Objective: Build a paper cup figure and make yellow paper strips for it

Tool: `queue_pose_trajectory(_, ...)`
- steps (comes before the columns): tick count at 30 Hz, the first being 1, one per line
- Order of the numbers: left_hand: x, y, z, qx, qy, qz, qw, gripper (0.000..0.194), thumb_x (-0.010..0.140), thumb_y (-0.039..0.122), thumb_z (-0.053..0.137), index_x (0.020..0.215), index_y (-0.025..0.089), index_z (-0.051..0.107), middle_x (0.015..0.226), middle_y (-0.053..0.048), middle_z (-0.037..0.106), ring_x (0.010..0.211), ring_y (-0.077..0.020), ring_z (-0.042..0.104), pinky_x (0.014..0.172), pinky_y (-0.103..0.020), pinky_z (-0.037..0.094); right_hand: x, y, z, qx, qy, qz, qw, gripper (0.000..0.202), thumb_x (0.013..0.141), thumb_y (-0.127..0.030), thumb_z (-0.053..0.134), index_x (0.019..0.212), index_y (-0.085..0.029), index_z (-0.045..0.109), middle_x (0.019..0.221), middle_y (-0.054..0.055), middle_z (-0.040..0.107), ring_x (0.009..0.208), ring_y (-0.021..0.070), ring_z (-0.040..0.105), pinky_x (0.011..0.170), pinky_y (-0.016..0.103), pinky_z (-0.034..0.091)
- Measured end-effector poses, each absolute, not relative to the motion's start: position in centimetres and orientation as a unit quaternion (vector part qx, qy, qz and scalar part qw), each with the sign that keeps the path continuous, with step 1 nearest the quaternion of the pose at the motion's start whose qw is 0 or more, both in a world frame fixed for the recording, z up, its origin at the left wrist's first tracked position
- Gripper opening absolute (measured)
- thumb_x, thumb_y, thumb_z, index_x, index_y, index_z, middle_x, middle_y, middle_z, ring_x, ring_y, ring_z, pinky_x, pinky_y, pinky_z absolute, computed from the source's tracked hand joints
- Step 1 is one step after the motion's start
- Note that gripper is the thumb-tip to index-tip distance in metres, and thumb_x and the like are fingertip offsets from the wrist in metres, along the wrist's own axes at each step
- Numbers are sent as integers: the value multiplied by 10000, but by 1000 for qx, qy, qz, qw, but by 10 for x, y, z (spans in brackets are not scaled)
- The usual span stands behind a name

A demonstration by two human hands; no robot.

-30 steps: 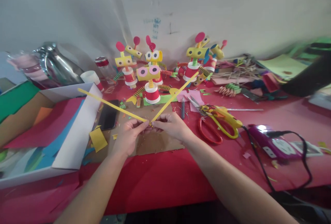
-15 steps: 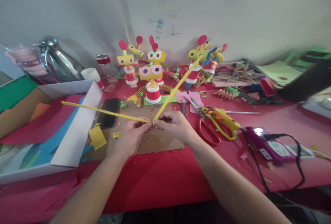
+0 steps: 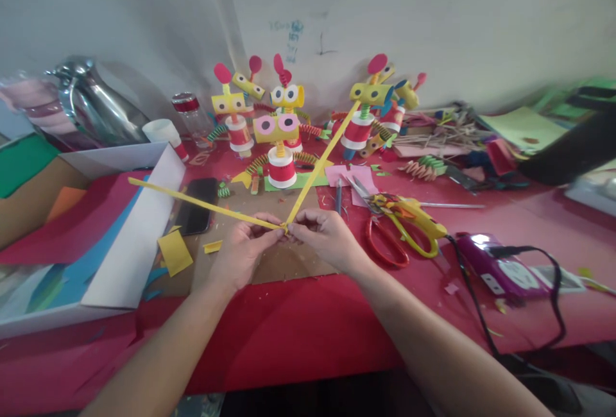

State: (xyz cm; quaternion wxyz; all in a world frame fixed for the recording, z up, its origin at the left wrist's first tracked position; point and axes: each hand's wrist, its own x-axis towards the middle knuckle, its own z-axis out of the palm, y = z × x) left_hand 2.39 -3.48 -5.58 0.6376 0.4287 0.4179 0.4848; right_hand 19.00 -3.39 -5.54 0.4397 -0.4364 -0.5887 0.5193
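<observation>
Two long yellow paper strips (image 3: 317, 167) meet in a small folded stack between my fingertips. One end stretches out to the left, the other slants up and to the right. My left hand (image 3: 248, 247) is closed, thumb and fingers pinching the strips at the fold. Opposite it, my right hand (image 3: 322, 234) pinches the same spot, its thumb touching the joint. Below both hands lies a brown cardboard sheet (image 3: 289, 266). Just beyond stands a paper-cup figure (image 3: 282, 168) with a yellow tube head and springy folded arms.
On the left are a white box (image 3: 120, 256) of coloured paper, a phone (image 3: 196, 205) and a steel jug (image 3: 94, 106). Scissors (image 3: 387, 247), a yellow glue gun (image 3: 423, 218) and a purple power box (image 3: 500, 269) with a black cord lie right. Several more figures (image 3: 370, 93) line the wall.
My hands keep pinching the fold, barely moved. The strips' free ends have shifted slightly: the left end to the right, the upper end to the left. The view has tilted a little.
</observation>
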Motion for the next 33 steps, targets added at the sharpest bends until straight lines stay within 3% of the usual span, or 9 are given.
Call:
queue_pose_trajectory(5, 26, -38, -54, 438, 434, 509, 600, 205, 636, 245, 832, 754, 176, 680, 710, 14, 666, 694, -114, 623, 698, -236, 487, 187, -39, -57, -454, -577, 498, 462, 133, 756, -303, 642, 772, -178, 688, 782, 44, 721, 715, 169, 654, 673, 276, 500)
queue_pose_trajectory(11, 26, -39, -59, 439, 451, 500, 595, 197, 645, 280, 831, 739, 180, 689, 710, 16, 665, 700, -103, 603, 673, -213, 458, 184, -43, -66, -482, -599, 427, 476, 109, 759, -279, 609, 716, -191, 658, 705, 9, 670, 640, 141, 595, 597, 252, 455)
queue_pose_trajectory(16, 24, -36, -60, 429, 434, 497, 617, 170, 638, 232, 820, 751, 170, 710, 699, 13, 664, 673, -85, 582, 655, -196, 447, 184, -42, -65, -476, -595, 446, 470, 127, 757, -300, 594, 697, -193, 629, 676, -7, 635, 609, 126, 564, 571, 244, 434)
queue_pose_trajectory(24, 27, -40, -56, 414, 438, 539, 589, 212, 633, 199, 812, 760, 168, 645, 698, 27, 652, 673, -90, 604, 672, -206, 482, 180, -43, -62, -459, -554, 503, 479, 150, 733, -337, 646, 746, -187, 643, 723, 16, 666, 642, 142, 613, 610, 269, 502)
queue_pose_trajectory(33, 29, -41, -59, 408, 446, 538, 588, 253, 668, 217, 813, 833, 182, 625, 730, 43, 656, 692, -74, 615, 672, -177, 474, 177, -47, -63, -483, -530, 481, 504, 166, 740, -350, 654, 711, -187, 646, 660, 1, 651, 585, 123, 584, 570, 240, 463)
